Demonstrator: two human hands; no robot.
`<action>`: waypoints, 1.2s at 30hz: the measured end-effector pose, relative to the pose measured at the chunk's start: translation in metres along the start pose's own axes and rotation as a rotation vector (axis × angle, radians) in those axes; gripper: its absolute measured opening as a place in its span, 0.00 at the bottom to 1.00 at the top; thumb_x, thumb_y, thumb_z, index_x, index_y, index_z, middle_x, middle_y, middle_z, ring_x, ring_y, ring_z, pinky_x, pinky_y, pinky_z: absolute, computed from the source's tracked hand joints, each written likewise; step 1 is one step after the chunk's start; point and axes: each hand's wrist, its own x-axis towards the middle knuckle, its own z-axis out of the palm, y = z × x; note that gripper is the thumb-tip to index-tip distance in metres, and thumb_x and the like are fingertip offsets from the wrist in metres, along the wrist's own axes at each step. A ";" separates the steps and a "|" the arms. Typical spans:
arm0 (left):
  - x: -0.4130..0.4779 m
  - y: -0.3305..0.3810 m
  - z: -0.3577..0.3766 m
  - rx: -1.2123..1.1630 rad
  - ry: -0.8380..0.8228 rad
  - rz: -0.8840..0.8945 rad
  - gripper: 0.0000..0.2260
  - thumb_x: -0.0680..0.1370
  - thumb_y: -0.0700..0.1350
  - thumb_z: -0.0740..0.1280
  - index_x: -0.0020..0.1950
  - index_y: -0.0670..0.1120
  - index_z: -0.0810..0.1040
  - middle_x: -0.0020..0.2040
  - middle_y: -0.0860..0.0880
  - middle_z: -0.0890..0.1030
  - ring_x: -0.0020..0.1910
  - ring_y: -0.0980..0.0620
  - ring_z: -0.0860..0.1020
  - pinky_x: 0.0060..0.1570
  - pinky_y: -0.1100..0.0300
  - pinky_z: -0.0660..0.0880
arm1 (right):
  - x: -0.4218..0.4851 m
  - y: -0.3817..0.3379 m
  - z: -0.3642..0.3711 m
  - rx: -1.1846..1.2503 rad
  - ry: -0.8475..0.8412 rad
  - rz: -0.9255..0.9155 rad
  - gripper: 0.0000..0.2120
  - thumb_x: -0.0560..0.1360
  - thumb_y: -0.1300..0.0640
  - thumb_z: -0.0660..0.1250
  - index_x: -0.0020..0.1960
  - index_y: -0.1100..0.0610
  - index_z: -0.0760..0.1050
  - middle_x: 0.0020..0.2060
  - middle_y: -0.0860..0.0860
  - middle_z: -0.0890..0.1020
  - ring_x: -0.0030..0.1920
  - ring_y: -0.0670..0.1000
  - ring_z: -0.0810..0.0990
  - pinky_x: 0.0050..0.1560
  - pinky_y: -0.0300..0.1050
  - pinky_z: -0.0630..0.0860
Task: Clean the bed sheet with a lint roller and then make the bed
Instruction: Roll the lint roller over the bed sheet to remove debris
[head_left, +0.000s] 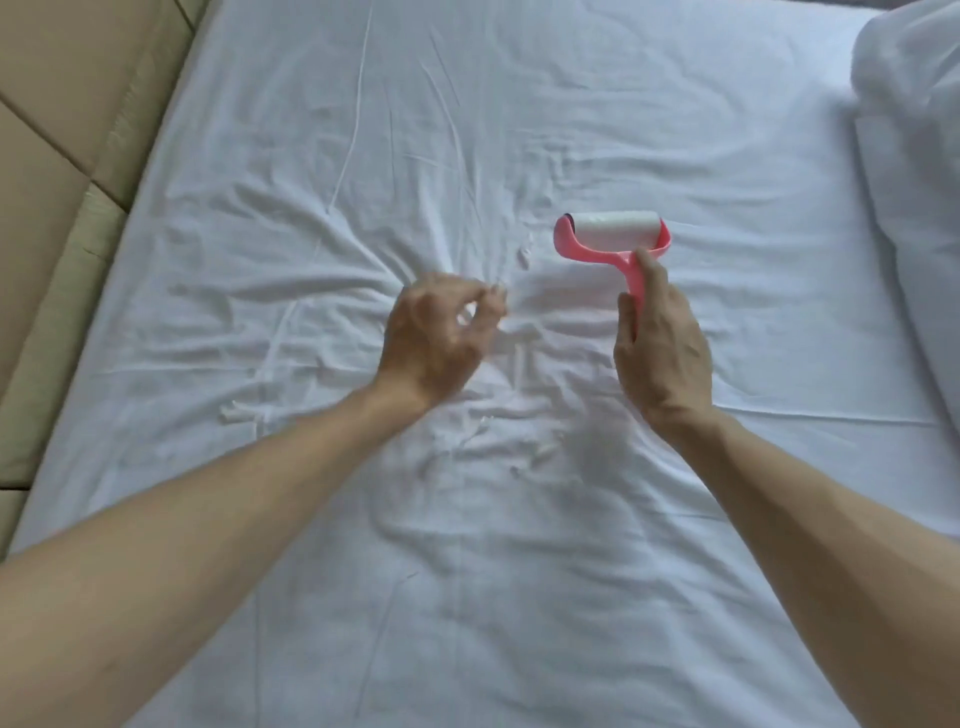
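Across the bed, a creased white bed sheet (467, 130) spreads beneath the lint roller (613, 231). Far left of the roller runs a beige padded panel (52, 156); to its right lies a white pillow (914, 182). The right hand (660, 343), just below the roller, has its fingers wrapped around the pink handle. The left hand (436, 338), to the roller's left, is blurred with curled fingers; I cannot tell whether they pinch anything. Small white scraps (523, 257) lie beside the roller.

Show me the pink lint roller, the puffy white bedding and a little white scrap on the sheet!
lint roller (615, 231): head view, on its white sticky roll.
puffy white bedding (914, 156): head view, on its bulging side.
white scrap (523, 255): head view, on its middle, left of the roller.
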 end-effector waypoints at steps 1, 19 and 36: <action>0.026 -0.006 0.003 0.081 0.034 0.006 0.25 0.79 0.61 0.54 0.51 0.46 0.85 0.52 0.47 0.86 0.57 0.45 0.80 0.61 0.53 0.71 | 0.006 0.010 0.005 -0.013 -0.004 0.009 0.24 0.83 0.55 0.55 0.78 0.47 0.57 0.54 0.59 0.76 0.52 0.64 0.75 0.43 0.52 0.68; -0.007 0.011 -0.017 -0.296 -0.672 0.140 0.23 0.81 0.61 0.60 0.48 0.47 0.88 0.47 0.56 0.87 0.50 0.58 0.84 0.52 0.50 0.79 | 0.022 0.059 0.062 -0.002 0.082 -0.043 0.29 0.83 0.54 0.57 0.82 0.48 0.53 0.50 0.62 0.73 0.45 0.65 0.74 0.43 0.58 0.73; -0.025 0.015 0.000 -0.314 -0.633 0.327 0.18 0.82 0.55 0.62 0.56 0.43 0.85 0.57 0.50 0.85 0.61 0.54 0.82 0.62 0.52 0.76 | 0.022 0.063 0.070 -0.035 0.130 -0.056 0.27 0.84 0.54 0.57 0.81 0.51 0.55 0.50 0.62 0.74 0.44 0.65 0.74 0.39 0.57 0.71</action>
